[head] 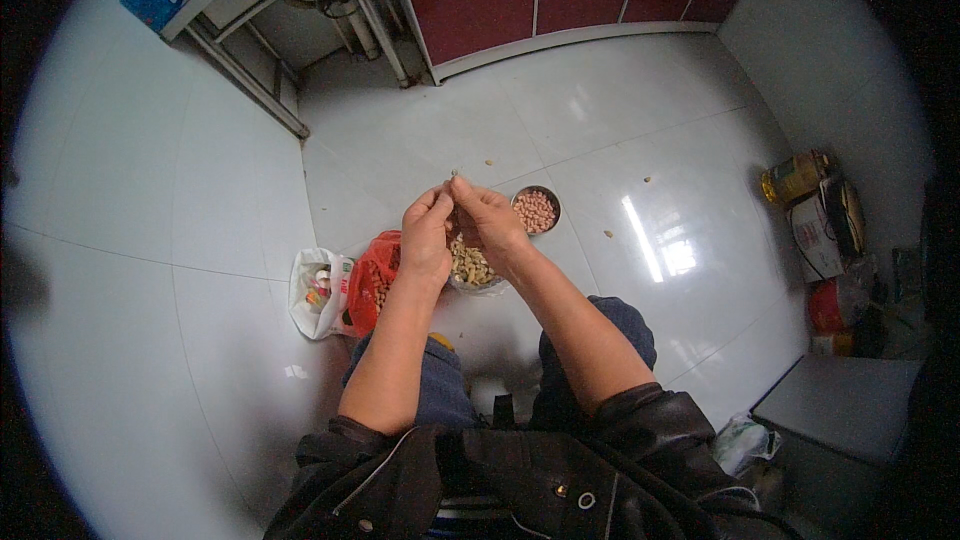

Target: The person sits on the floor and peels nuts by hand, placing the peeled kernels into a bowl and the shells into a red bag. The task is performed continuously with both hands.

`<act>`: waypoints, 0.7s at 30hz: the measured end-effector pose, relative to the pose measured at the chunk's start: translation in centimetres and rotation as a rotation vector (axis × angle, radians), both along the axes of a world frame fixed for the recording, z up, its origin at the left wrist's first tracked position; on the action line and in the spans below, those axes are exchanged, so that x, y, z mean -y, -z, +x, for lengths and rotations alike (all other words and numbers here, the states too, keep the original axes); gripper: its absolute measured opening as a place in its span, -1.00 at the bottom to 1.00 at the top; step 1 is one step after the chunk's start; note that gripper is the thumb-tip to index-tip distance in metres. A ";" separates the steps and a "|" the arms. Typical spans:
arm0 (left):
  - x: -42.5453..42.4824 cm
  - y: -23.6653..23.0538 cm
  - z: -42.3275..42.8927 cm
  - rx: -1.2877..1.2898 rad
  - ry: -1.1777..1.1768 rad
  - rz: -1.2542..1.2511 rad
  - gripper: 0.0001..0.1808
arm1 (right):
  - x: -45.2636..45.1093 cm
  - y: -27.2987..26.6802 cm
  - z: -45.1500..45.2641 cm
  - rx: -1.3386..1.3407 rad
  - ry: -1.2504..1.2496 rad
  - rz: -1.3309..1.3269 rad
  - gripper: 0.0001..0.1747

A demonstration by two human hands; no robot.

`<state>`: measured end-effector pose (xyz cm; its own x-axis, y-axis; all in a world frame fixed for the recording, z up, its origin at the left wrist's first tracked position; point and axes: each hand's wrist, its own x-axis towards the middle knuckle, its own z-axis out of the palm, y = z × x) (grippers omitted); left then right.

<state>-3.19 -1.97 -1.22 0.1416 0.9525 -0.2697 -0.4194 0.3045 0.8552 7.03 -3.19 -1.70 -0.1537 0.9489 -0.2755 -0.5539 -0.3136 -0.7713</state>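
Observation:
My left hand [427, 229] and my right hand [491, 217] meet in front of me, thumbs and fingertips pinched together. A small piece, apparently a peanut [454, 173], shows at the fingertips; the fingers hide most of it. Below the hands, partly covered by them, is a clear plastic-lined container of broken peanut shells [472, 266]. To the right of my right hand stands a round metal bowl [558, 216] holding shelled pink peanuts [535, 211]. A red plastic bag [365, 270] with unshelled peanuts [379, 289] lies left of my left forearm.
A white plastic bag [301, 304] with litter sits beside the red bag. Shell bits [608, 234] dot the tiled floor [570, 135]. Red cabinets [480, 0] and a metal-framed stand [255, 105] are ahead. An oil bottle [795, 176] and boxes line the right wall.

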 end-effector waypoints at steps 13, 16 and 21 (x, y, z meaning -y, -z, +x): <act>0.1 -1.0 0.5 -0.139 -0.026 0.149 -0.72 | 0.2 -0.2 -0.2 -0.015 0.002 -0.005 -0.66; 0.0 -0.6 0.4 -0.129 -0.039 0.163 -0.71 | 0.0 -0.1 -0.4 -0.009 -0.009 -0.016 -0.60; -0.1 0.1 0.2 -0.152 -0.027 0.152 -0.73 | 0.2 -0.1 -0.4 -0.015 -0.040 -0.034 -0.56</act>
